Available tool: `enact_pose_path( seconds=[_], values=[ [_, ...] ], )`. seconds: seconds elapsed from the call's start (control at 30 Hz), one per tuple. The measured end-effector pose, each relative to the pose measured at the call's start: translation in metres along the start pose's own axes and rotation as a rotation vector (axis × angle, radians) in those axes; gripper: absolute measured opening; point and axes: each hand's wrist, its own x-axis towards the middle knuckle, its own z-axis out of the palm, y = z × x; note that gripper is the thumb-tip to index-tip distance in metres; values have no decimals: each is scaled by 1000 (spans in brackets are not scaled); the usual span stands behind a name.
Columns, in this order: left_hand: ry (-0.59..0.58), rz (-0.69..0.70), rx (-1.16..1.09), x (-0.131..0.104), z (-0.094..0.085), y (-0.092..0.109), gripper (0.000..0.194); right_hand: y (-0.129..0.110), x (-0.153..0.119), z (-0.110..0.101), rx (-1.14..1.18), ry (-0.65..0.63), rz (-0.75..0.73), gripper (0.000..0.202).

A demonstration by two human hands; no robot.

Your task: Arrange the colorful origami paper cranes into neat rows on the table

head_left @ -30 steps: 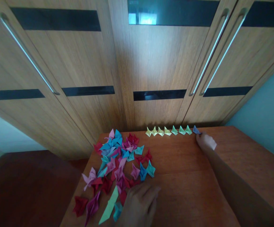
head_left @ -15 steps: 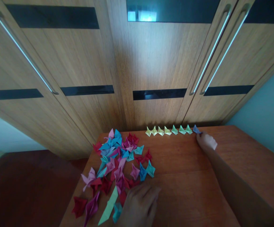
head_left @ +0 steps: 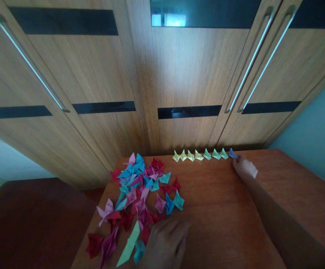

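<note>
At the back right of the wooden table, my right hand pinches a purple-blue folded paper piece at the end of a row. Left of it in that row stand green folded paper pieces and yellow folded paper pieces. My left hand rests at the table's near side with its fingers curled; whether anything is in it is hidden. Beside it lie a teal folded piece, a flat light-green paper strip and a heap of red, pink and blue folded pieces.
A wooden wardrobe with long metal handles stands right behind the table. The table's left edge drops to a dark red floor. A pale blue wall is on the right.
</note>
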Motion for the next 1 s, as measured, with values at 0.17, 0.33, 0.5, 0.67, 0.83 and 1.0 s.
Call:
enact_pose_path(
  seconds=[0.17, 0.33, 0.5, 0.67, 0.83, 1.0],
  values=[
    [4, -20, 19, 0, -1, 3, 34, 0, -6, -4, 42, 12, 15, 56],
    [-29, -14, 27, 0, -2, 5, 35, 3, -32, -7, 160, 89, 7, 63],
    [18, -27, 79, -1, -9, -1, 34, 12, -74, -3, 324, 159, -65, 59],
    [239, -140, 249, -21, -29, -15, 34, 20, -108, 2, 468, 88, -191, 45],
    [270, -224, 412, -71, -36, -31, 37, 10, -134, 4, 564, -62, -294, 33],
    [254, -191, 500, -114, -23, -31, 39, -25, -174, 0, 642, -273, -602, 26]
  ],
)
